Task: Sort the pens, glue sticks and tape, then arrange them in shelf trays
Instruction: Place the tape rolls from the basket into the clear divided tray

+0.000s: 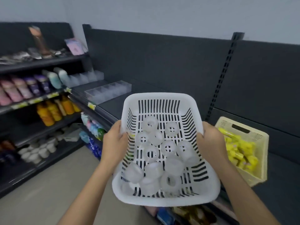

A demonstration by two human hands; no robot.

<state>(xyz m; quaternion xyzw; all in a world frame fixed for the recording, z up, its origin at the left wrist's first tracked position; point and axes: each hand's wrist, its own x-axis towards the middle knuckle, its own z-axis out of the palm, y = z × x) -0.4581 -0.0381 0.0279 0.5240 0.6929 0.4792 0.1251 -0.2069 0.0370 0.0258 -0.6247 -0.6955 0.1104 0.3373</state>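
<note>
The white basket [156, 96] is up in the air in front of the shelf [113, 105], resting on nothing. The left hand [113, 141] is clamped on its left rim and the right hand [209, 142] on its right rim, each thumb hooked over the edge; the fingers underneath are hidden. Inside lie the tape rolls [168, 147], loose and crowded toward the near end and the near left corner. Both grips sit on the far half of the side rims while most of the load is at the near end. If either grip slackens, that end will likely dip and rolls could tumble over the near rim onto the floor. Several rolls seem to stand on edge instead of lying flat, so a quick swing or a hard landing would probably set them rolling around the slotted bottom. A careless push forward could also knock the clear trays [108, 92], which sit at the shelf's front edge to the left. A drift to the right could bump the yellow basket [259, 137] of yellow items [238, 150] standing on the shelf's right part. The white basket's long axis runs away from the person toward the shelf's back panel, with its open top up and its far end looking slightly raised. The rolls face every which way, some holes upward and some sideways.
</note>
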